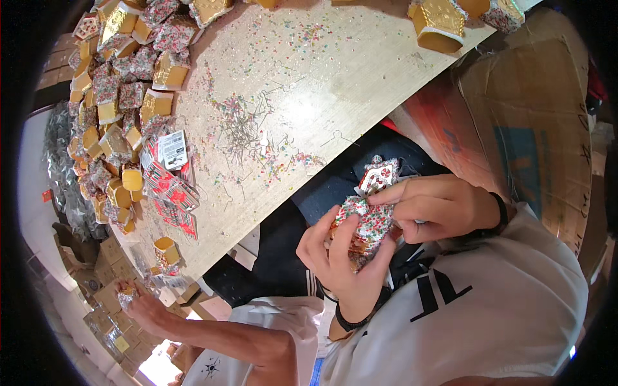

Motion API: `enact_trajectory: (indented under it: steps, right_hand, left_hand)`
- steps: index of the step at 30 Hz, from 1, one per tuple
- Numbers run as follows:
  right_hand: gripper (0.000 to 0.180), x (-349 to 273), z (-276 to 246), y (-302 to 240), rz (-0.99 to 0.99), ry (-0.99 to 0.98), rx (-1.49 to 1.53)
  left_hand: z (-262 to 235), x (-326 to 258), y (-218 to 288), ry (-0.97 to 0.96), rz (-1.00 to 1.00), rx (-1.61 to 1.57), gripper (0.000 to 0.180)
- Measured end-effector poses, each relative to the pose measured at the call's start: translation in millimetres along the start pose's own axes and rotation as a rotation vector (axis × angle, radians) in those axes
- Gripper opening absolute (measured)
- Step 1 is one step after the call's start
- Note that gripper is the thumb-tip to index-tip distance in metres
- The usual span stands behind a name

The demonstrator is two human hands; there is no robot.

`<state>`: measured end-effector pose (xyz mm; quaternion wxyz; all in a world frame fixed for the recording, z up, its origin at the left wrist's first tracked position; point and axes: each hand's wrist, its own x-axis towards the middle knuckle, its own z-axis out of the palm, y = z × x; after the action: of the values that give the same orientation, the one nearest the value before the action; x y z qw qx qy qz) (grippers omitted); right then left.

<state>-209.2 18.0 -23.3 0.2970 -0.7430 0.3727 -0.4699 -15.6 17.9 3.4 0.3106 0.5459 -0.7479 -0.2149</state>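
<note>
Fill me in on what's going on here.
A person holds a sprinkle-covered ornament in the left hand, above their lap, with the fingers of the right hand at its upper part. On the table, wire hooks and loose sprinkles lie scattered beside red-and-white cards and a heap of house ornaments. A co-worker's hand is beyond the table's edge.

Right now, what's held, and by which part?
Sprinkle-coated house ornament: left grip around its lower sides; right grip touches its upper-right edge, pinch unclear.
</note>
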Motion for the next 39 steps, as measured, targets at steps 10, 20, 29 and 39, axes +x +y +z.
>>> enact_trajectory:
  steps: [10,20,29,39]
  right_hand:
    - [0.022,1,-4,-3,0.224,-0.236,-0.097]
    - [0.014,11,-8,10,0.278,-0.095,0.393]
    - [0.025,28,6,11,0.384,0.246,0.246]
    - [0.018,-12,13,-3,-0.04,-0.421,-0.518]
  left_hand:
    - [-7,12,2,-0.155,-0.065,0.049,0.054]
    - [-21,24,-10,-0.185,-0.059,-0.089,0.055]
    - [-20,37,-9,-0.102,0.058,0.025,0.067]
    - [2,36,-20,-0.258,0.354,0.184,0.049]
